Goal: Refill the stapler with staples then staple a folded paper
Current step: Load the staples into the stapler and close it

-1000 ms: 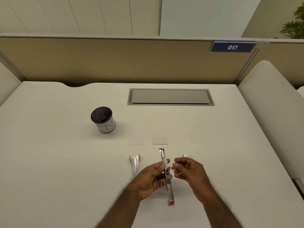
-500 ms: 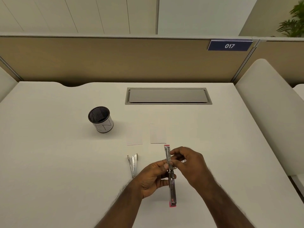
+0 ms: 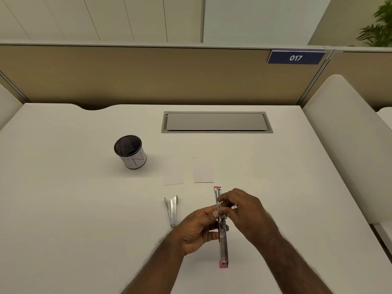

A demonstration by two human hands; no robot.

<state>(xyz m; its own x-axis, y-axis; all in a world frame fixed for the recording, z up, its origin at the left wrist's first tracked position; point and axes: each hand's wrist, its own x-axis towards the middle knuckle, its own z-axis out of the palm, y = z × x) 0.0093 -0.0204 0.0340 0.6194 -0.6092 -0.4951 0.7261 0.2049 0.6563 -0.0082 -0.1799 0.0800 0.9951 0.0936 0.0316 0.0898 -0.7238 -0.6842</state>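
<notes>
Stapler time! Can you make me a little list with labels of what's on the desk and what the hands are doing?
stapler: swung open into one long strip, pink at both ends
left hand: grips the stapler near its middle
right hand: fingers pinch at the stapler's far half; staples too small to see
papers: two small white pieces lying beyond the stapler
second metal stapler: left of the hands, untouched
mesh cup: far left, upright
desk: white

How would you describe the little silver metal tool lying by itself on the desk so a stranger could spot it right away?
Start at the black mesh pen cup on the white desk, then look nearer the person and rightward. The silver tool lies just left of the left hand. Unlike the pink-tipped stapler in the hands, it is all metal, untouched, splayed in a narrow V.
</notes>
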